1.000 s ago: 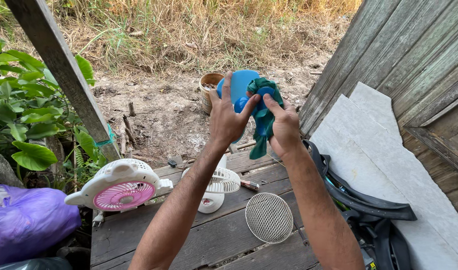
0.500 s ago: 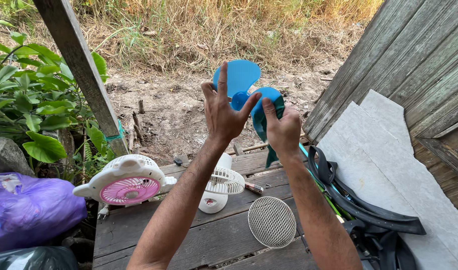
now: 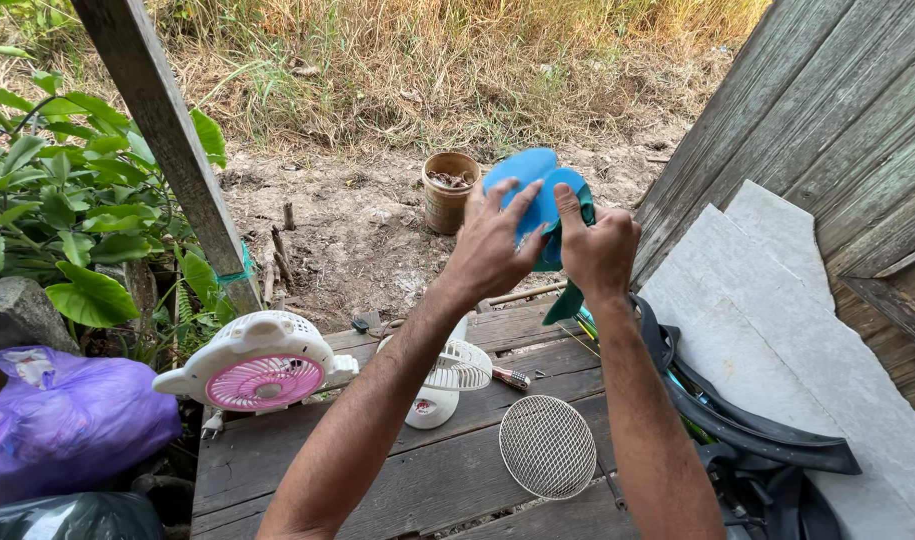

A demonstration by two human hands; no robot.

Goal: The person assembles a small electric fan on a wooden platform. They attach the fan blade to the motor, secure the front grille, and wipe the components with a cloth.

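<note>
Both my hands are raised over the wooden boards, holding a blue fan blade together with a teal cloth. My left hand lies against the blade's near face with fingers spread. My right hand grips the cloth and presses it on the blade's right side; a strip of cloth hangs below it. Under my arms lie a white fan housing with pink blades, a white fan grille part and a round wire mesh guard.
Weathered wooden planks form the work surface. A leaning wooden post, green plants, a purple plastic bag, a brown pot on bare soil, a wooden wall, pale slabs and black rubber tubing surround it.
My hands have turned the blue blade and cloth and shifted them slightly right and lower in view; the camera has tilted, bringing the brown pot back into view.
</note>
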